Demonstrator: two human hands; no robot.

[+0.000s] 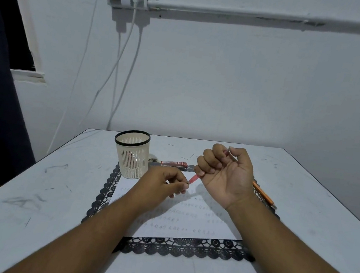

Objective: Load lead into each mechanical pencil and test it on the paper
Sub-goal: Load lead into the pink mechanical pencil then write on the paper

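Observation:
My right hand (pixel 224 170) is closed, palm up, around a red mechanical pencil (pixel 194 178) held above the paper, its lower end pointing down-left. My left hand (pixel 165 184) pinches at that lower end with thumb and forefinger; whether a lead is between the fingers is too small to tell. A white paper (pixel 188 221) with rows of small pencil marks lies on a black lace placemat (pixel 185 248). A red lead case (pixel 173 163) lies behind the hands. An orange pencil (pixel 265 195) rests on the mat to the right, partly hidden by my right wrist.
A cream mesh pencil cup (pixel 132 153) with a black rim stands at the mat's back left corner. Loose leads (pixel 191 155) are scattered on the white table (pixel 36 188) behind the case. White cables (pixel 120 63) hang from a wall socket behind.

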